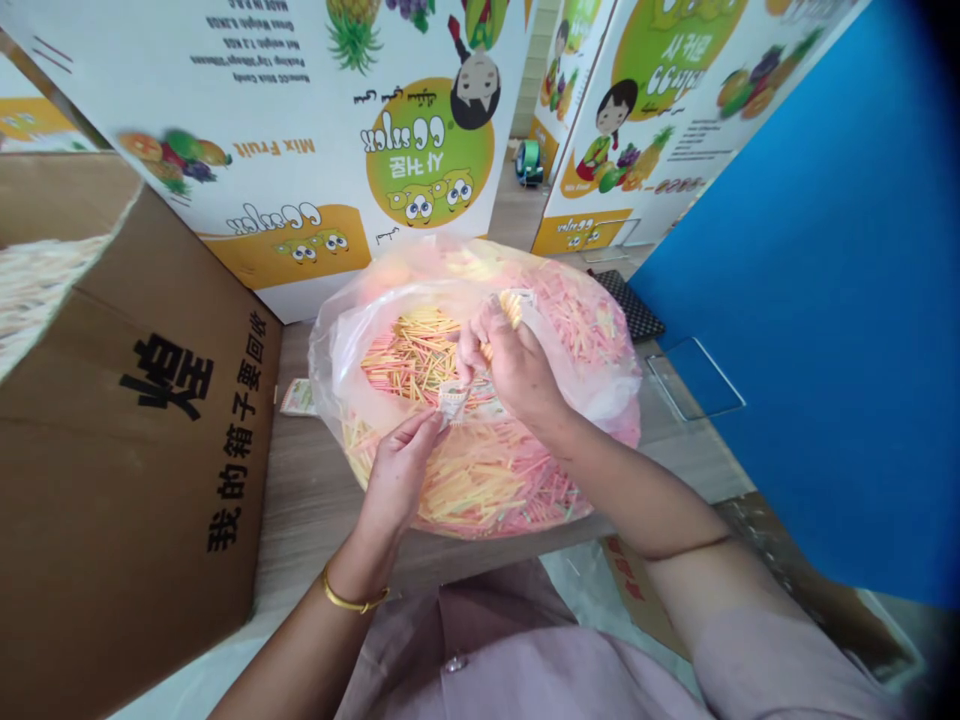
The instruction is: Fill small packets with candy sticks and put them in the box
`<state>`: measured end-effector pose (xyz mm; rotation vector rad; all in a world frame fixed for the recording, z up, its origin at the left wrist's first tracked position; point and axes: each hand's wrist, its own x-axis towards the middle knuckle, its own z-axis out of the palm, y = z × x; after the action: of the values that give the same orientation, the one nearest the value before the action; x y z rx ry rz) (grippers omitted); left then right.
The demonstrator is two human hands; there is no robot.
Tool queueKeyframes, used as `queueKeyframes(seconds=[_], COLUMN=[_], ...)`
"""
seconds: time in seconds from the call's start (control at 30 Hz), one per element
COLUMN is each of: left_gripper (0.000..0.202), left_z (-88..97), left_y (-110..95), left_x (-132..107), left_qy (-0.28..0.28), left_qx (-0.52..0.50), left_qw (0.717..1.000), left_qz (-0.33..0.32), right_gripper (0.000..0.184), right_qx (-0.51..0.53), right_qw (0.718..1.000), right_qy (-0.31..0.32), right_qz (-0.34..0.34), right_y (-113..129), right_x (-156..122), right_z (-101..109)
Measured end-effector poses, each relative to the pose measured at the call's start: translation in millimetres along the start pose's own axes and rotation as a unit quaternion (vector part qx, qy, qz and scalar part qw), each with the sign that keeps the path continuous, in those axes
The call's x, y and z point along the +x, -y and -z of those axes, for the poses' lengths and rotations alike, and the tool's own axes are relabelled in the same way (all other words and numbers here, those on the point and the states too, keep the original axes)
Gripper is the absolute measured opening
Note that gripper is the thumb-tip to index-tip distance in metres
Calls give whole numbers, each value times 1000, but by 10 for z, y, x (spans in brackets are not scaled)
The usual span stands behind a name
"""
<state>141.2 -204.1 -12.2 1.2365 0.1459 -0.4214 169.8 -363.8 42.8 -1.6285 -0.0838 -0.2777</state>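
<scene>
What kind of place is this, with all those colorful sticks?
It looks like a small candy-packing workroom. Printed Mix Fruit cartons stand around, a big clear plastic bag holds pink and yellow thin sticks, and a brown cardboard box sits beside it.

Room to pass lies above the bag (352, 350) and along the strip of wooden table (315, 500) beside it. The brown carton (142, 430) blocks the left, the printed carton (300, 130) stands ahead, and the blue board (795, 300) walls the right
</scene>
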Motion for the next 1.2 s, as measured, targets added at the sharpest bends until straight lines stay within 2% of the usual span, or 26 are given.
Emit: queueKeyframes(seconds=[0.13, 0.33, 0.43, 0.6, 0.67, 0.73, 0.83, 0.97, 1.1, 1.2], left_gripper=[35, 30, 31, 32, 32, 32, 32, 31, 32, 31], left_z=[11, 18, 12, -5, -13, -19, -20, -10, -17, -34], left_y=[-2, -23, -30, -58, -75, -87, -79, -45, -49, -77], left_x=[7, 13, 20, 31, 35, 42, 59, 79, 81, 78], left_qy=[0, 0, 3, 20, 27, 29, 26, 35, 42, 39], left_qx=[14, 7, -2, 3, -7, -18, -18, 24, 55, 38], left_qw=[1000, 1000, 1000, 1000, 1000, 999, 999, 999, 998, 998], left_qz=[-9, -7, -2, -3, 5, 14, 16, -6, -13, -9], right_gripper=[68, 64, 62, 75, 74, 64, 50, 49, 47, 44], right_qx=[-18, -31, -20, -14, -10, 11, 61, 84, 53, 40], right_qw=[999, 989, 989, 985, 982, 982, 985, 986, 992, 992], right_qy=[36, 141, 147, 168, 186, 187, 154, 118, 103, 118], right_qz=[20, 13, -7, -19, -16, -13, -38, -83, -39, -3], right_y=[-26, -202, -259, -248, -241, -254, -303, -332, -265, -226], right_x=[29, 46, 60, 90, 102, 114, 130, 147, 152, 142], right_z=[-52, -4, 25, 45, 49, 53, 57, 63, 59, 44])
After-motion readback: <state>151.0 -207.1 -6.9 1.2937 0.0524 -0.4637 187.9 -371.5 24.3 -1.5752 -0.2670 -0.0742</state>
